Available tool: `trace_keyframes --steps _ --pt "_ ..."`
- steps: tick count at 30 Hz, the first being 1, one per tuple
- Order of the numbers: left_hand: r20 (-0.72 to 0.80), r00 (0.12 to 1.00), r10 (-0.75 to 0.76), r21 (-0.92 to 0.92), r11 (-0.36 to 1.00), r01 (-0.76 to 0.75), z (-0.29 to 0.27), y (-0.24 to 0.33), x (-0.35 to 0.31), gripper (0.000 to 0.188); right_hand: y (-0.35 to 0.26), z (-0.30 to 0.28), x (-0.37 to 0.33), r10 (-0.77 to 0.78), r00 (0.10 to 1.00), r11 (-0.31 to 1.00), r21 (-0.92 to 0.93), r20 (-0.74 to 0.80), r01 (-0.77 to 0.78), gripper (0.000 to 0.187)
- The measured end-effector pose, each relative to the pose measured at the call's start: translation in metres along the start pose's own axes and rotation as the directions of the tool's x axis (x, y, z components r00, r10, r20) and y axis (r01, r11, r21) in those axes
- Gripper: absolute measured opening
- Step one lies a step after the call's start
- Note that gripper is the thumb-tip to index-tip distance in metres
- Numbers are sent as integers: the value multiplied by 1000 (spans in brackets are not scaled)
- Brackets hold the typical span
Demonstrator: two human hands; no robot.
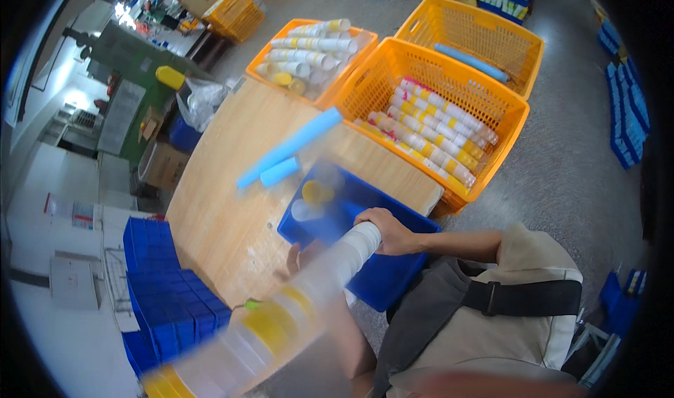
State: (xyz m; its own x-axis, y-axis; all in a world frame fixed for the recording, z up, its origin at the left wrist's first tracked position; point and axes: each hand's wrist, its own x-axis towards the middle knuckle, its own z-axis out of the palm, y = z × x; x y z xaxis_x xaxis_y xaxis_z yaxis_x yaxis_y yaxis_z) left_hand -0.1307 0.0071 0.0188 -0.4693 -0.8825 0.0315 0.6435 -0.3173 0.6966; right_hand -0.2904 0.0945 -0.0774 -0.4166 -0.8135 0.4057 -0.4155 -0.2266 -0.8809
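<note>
A long stack of white and yellow cups (330,271), blurred, runs from the blue bin (393,278) toward the lower left, close to the camera. My right hand (390,233) grips its far end over the bin. My left hand (298,257) is wrapped on the stack near its middle, mostly hidden behind it. Inside the bin lie a yellow cup (317,191) and a pale one. The bin sits at the near edge of a wooden table (217,194).
Two blue foam tubes (288,148) lie on the table. Beyond it stand three orange baskets: one (516,127) with rows of cup stacks, one (263,57) with more stacks, one (421,11) holding a blue tube. Stacked blue bins (168,292) stand at the left.
</note>
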Motion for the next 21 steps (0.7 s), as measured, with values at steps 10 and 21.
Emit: trace_keyframes --steps 10,21 --pt "-177 646 -742 -384 657 649 -49 4 -25 59 12 72 35 791 515 196 662 330 -724 40" --pt "-347 645 -681 -17 692 722 -55 52 -23 51 8 117 65 423 407 -16 456 810 -890 52"
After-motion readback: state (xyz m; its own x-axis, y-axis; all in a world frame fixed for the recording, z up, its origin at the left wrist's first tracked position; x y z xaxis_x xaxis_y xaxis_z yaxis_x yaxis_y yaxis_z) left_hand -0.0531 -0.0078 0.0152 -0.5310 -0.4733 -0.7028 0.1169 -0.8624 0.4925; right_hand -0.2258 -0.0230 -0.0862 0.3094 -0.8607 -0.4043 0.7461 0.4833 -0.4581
